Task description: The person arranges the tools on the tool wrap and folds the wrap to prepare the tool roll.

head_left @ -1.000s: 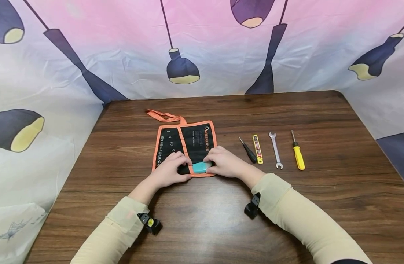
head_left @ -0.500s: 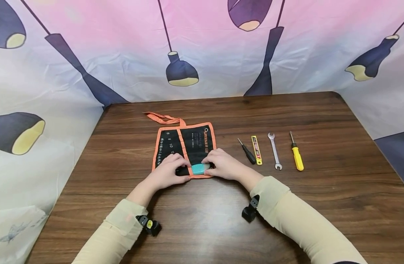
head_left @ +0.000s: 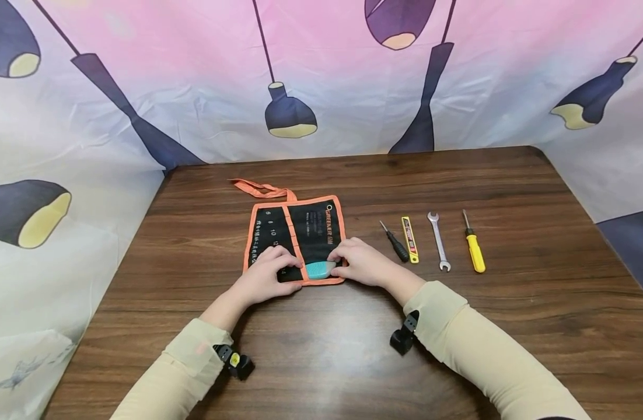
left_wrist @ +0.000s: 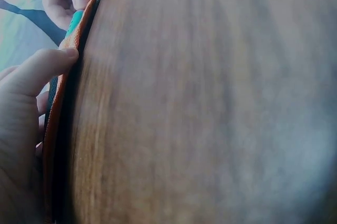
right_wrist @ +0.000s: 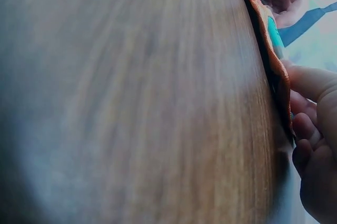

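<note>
A black tool pouch (head_left: 313, 224) with orange edging lies unrolled in the middle of the table. Across its lower right part sits a teal tool (head_left: 318, 270) with a grey end, its left end tucked under the orange band; its exact kind cannot be told. My left hand (head_left: 266, 274) pinches the pouch near that band, its thumb on the orange edging (left_wrist: 68, 42) in the left wrist view. At the tool's grey end, my right hand (head_left: 363, 262) pinches it between thumb and fingers. Part of the grey end is hidden by those fingers.
Right of the pouch lie a black-handled screwdriver (head_left: 395, 242), a flat yellow strip with a label (head_left: 410, 239), a double open-end wrench (head_left: 439, 240) and a yellow-handled screwdriver (head_left: 474, 244). An orange tie strap (head_left: 264, 189) trails behind the pouch. A printed curtain (head_left: 342, 99) hangs behind the table.
My right fingers have shifted slightly right along the teal tool, so more of its grey end shows. The left hand stays at the pouch with barely any shift.
</note>
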### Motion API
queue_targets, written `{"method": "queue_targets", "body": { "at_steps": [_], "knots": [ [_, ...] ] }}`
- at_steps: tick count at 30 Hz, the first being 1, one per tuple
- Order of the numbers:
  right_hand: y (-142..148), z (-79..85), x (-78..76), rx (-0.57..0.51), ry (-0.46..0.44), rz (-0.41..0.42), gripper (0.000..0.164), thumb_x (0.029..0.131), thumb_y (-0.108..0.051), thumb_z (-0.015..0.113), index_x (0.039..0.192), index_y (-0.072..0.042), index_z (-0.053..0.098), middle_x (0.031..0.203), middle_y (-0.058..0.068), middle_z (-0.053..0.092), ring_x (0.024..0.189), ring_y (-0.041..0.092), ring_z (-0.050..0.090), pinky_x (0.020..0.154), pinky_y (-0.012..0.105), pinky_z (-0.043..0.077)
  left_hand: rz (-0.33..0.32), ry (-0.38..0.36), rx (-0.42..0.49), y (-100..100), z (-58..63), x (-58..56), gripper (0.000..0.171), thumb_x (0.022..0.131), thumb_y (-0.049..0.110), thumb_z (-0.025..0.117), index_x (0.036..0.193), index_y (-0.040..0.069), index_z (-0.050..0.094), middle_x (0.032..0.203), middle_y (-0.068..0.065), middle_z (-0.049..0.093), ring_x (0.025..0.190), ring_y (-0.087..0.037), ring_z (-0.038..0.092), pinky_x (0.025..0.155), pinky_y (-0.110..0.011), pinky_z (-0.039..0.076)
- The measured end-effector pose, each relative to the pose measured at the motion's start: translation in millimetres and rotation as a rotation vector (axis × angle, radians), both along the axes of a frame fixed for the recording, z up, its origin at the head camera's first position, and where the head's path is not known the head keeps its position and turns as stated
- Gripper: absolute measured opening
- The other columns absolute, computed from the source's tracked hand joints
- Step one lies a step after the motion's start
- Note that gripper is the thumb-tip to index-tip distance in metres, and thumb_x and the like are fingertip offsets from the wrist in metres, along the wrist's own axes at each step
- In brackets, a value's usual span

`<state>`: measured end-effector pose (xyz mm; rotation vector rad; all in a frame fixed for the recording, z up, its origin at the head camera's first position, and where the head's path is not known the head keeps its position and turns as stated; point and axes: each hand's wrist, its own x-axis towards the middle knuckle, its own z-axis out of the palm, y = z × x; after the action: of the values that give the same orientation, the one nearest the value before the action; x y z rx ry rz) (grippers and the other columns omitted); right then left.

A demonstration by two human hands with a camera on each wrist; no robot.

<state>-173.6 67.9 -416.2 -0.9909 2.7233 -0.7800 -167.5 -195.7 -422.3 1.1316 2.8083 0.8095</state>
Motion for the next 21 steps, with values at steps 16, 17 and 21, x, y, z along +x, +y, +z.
{"method": "queue_targets", "body": {
  "at_steps": [16,17,21],
  "knots": [
    [-4.2,0.6,1.2,0.024,0.014,0.030,0.021,0.090,-0.023,0.064,0.107,-0.012,0.066,0.102,0.000,0.059,0.099,0.018,0.050,0.087,0.034,0.040,-0.014,0.045,-0.006,1.7,2.1,2.5,0.031,0.075,0.029,0.075,0.104,0.017,0.067,0.098,0.005,0.053,0.095,-0.015,0.045,0.080,-0.035,0.042],
    [-5.5,0.7,1.2,0.027,0.020,0.035,0.021,0.090,-0.023,0.064,0.108,-0.012,0.066,0.102,0.000,0.058,0.098,0.018,0.050,0.087,0.034,0.040,-0.012,0.048,-0.006,1.9,2.0,2.7,0.031,0.075,0.028,0.075,0.103,0.017,0.067,0.098,0.005,0.053,0.095,-0.015,0.045,0.080,-0.035,0.042],
    [-10.9,2.6,2.1,0.041,0.036,0.038,0.021,0.091,-0.023,0.063,0.108,-0.012,0.066,0.103,0.000,0.058,0.097,0.018,0.050,0.085,0.034,0.040,-0.017,0.065,-0.002,3.6,1.2,2.6,0.030,0.075,0.027,0.076,0.102,0.017,0.067,0.098,0.005,0.054,0.095,-0.015,0.046,0.080,-0.035,0.043]
  ]
}}
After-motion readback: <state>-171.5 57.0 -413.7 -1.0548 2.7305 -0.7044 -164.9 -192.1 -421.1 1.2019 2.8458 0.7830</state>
